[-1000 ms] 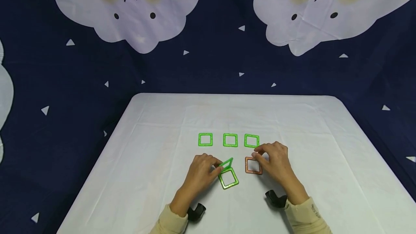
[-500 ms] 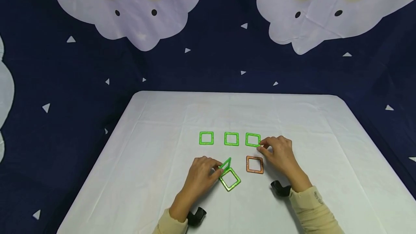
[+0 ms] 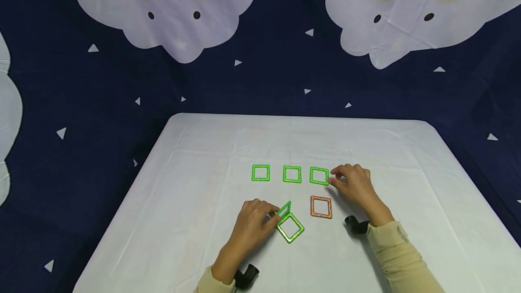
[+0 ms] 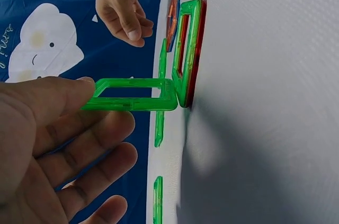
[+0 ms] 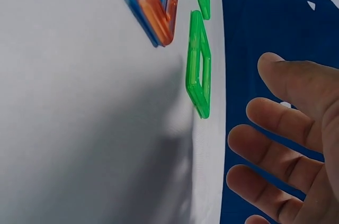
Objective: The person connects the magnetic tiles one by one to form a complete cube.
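The left hand [image 3: 252, 221] is pinching a translucent green plastic square frame [image 4: 135, 104] upright, thumb partly hiding its top edge, the right hand [image 3: 355, 185] hovering with parted fingers.

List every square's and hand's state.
Near square: flat, red layer beneath.
Raised square: tilted, edge meeting near square.
Left hand: pinching raised square.
Orange square: flat, blue layer beneath.
Far-left square: flat.
Far-middle square: flat.
Far-right square: flat.
Right hand: empty, fingers loose.
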### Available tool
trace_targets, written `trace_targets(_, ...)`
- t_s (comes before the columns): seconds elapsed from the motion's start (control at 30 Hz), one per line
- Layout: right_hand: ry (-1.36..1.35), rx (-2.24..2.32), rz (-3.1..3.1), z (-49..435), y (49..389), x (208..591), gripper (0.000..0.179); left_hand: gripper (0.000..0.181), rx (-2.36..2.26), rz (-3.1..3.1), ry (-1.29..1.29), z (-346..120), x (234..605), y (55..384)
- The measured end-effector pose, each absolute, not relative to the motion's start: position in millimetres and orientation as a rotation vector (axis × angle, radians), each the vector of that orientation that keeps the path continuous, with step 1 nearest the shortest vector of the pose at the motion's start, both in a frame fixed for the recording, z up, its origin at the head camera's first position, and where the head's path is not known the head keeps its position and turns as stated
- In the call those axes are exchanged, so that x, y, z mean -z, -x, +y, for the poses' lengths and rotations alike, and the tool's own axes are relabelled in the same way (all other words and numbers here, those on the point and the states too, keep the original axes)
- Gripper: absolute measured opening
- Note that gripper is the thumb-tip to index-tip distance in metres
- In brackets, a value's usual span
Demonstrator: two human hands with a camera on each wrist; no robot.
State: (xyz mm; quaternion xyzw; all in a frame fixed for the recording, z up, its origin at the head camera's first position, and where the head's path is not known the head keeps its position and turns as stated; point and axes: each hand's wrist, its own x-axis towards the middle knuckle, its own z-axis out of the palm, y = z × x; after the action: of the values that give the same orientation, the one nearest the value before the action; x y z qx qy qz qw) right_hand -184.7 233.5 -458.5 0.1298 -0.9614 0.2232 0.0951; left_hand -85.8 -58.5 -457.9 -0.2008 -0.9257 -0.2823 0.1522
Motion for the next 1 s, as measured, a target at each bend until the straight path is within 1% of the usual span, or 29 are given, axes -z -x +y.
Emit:
trace_targets(0.33,-0.425,-0.675,-2.938,233,202,463,0.034,0.023,0.859,-2.647,0.6,-61,460,88)
trace_targets(0.73,-0.421,-0.672,-3.016,231,213,465,0.041,0.021,0.928,-2.611,0.609,-65,459,89)
trace_targets(1.0,-0.431,-0.668,-3.025,231,220,467,0.04,0.022,0.955,-2.642,0.6,-66,460,88)
